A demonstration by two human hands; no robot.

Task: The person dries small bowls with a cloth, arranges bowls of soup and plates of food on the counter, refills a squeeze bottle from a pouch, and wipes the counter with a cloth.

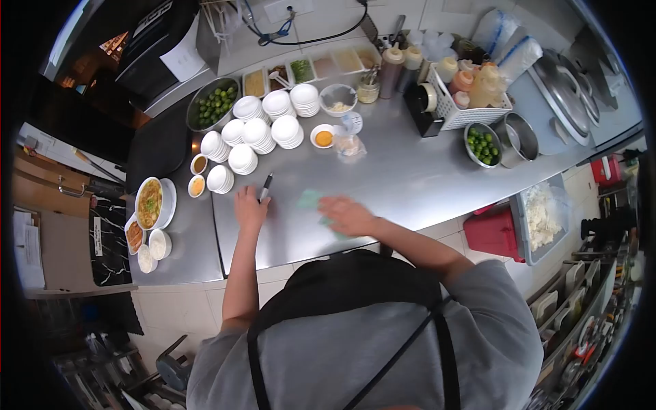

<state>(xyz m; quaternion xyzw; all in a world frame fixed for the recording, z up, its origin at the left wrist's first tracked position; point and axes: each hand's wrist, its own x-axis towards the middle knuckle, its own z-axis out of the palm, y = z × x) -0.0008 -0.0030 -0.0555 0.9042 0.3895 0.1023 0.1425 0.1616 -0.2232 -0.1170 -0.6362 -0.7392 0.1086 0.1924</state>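
Note:
My left hand (251, 208) rests low over the steel counter (287, 239), closed round a black pen (266, 186) whose far end sticks out past the fingers. To its right, my right hand (347, 216) presses a light green cloth (309, 199) against the counter top. That hand is smeared by motion, and the cloth shows at its fingertips and beneath the palm. Stacks of white bowls (257, 134) stand beyond my left hand. Past the cloth are a small bowl of orange powder (324, 138) and a clear plastic bag (350, 147).
Limes fill a large metal bowl (215, 102) at back left and a smaller one (483, 145) at right. A white basket (471, 117) holds sauce bottles. Left stand a noodle soup bowl (150, 203) and small dishes. A red bin (493, 236) sits below the counter's right edge.

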